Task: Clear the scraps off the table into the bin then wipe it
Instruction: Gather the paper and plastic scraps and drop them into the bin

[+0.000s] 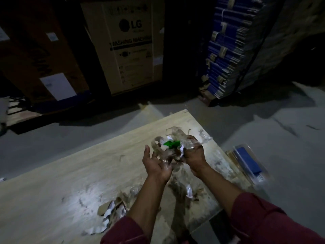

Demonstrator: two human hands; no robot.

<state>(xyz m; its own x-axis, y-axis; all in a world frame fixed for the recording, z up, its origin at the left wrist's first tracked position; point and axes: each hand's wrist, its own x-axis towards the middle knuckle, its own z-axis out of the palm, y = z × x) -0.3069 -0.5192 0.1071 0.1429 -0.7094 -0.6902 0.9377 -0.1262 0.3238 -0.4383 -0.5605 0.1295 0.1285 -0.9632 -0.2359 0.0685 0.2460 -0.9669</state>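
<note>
1. Scraps (173,147) are gathered above the table (52,182) in both hands: a wad of clear plastic wrap, white paper bits and one green piece.
2. The right hand (194,156) has its fingers curled round the wad's right side and clutches it. The left hand (156,164) lies palm up with fingers spread, cupping the wad from below rather than closing on it.
3. Progress, as I judge it: clearing is under way but far from finished. A paper and cardboard heap (112,211) lies on the table near the left forearm, more torn bits (189,191) sit between the forearms, and a scrap of clear wrap (204,136) rests near the far right edge.
4. No bin shows in this view, so the handful has not been dropped yet. The tabletop looks smeared and gritty on the right side; wiping is not begun, and no cloth is visible.
5. Writing: a cardboard box (126,44) behind the table reads "LG" and "WASHING MACHINE". Its smaller print is too blurred to read.
</note>
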